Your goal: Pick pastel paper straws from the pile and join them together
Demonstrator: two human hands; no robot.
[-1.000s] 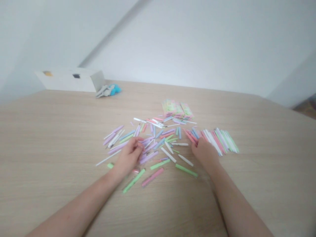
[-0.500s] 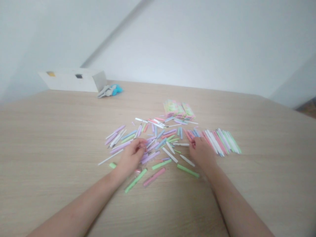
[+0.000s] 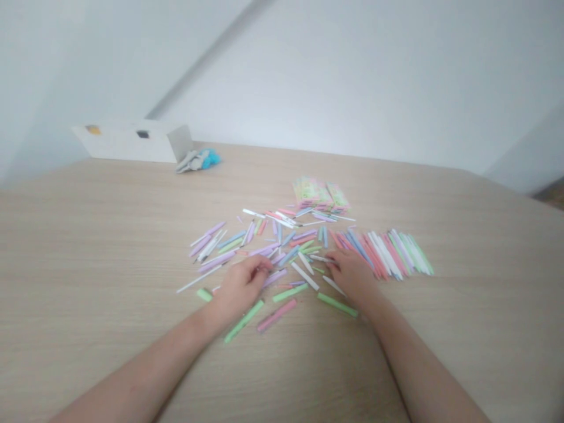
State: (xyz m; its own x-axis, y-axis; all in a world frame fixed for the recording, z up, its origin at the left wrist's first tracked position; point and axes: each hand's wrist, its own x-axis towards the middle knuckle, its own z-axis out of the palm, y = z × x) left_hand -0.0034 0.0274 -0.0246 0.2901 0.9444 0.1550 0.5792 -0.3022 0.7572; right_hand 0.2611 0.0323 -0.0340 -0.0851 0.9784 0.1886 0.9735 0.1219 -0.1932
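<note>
Nearest on the bench [image 3: 282, 376] lie a green pen [image 3: 244, 322] and a pink pen [image 3: 277, 316]. The left hand [image 3: 240, 286] curls its fingers loosely over purple pens [image 3: 275, 278]; the right hand [image 3: 355, 274] has its fingers bent at a white pen's [image 3: 321, 258] end. Whether either grips, I cannot tell. A pen row [image 3: 384, 255] lies rightward. Near the far edge, stacked packs [image 3: 307, 192] bear unreadably blurred print.

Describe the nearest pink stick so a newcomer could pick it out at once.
On the wooden table, find the sticks scattered between the left hand and right hand. At their near edge, just right of a green stick, slants the pink stick. Its closest neighbours are green; it is pink.
</note>
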